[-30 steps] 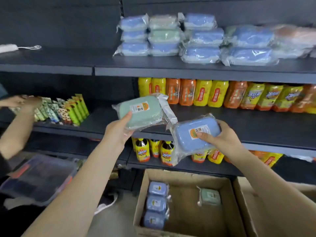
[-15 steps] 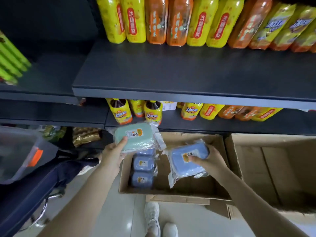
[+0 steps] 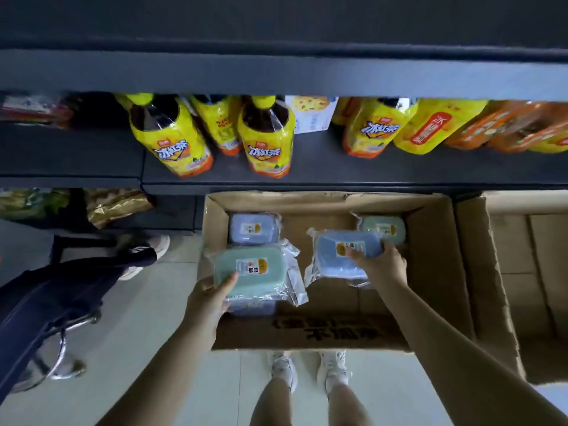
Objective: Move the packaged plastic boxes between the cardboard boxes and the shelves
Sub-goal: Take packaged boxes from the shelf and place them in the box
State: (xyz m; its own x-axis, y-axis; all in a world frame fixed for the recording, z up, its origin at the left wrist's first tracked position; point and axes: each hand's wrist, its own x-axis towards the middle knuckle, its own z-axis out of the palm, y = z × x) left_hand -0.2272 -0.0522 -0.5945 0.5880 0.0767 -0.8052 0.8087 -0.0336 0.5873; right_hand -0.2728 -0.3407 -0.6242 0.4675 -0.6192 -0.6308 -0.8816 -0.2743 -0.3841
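Both hands had sunk toward the cardboard box [image 3: 307, 336]. Fingers of the left hand [image 3: 206, 299] curled round the green packaged box [image 3: 261, 278] over the carton's left side. The right hand [image 3: 381, 265] pinched the blue packaged box [image 3: 332, 256] above its middle, with another green package [image 3: 384, 229] behind.

Two cardboard boxes stand open, the near cardboard box [image 3: 338, 336] and the right cardboard box [image 3: 491, 256]; five packaged plastic boxes show, two green and three blue: the held green box [image 3: 267, 281], the back green box [image 3: 384, 230], the held blue box [image 3: 329, 262], the back blue box [image 3: 253, 229] and a blue box edge [image 3: 252, 307] under the held green one; two hands, left hand [image 3: 209, 298] and right hand [image 3: 381, 265]; two dark tea bottles [image 3: 172, 139] in front, further bottles too blurred to count; two white shoes [image 3: 284, 368].
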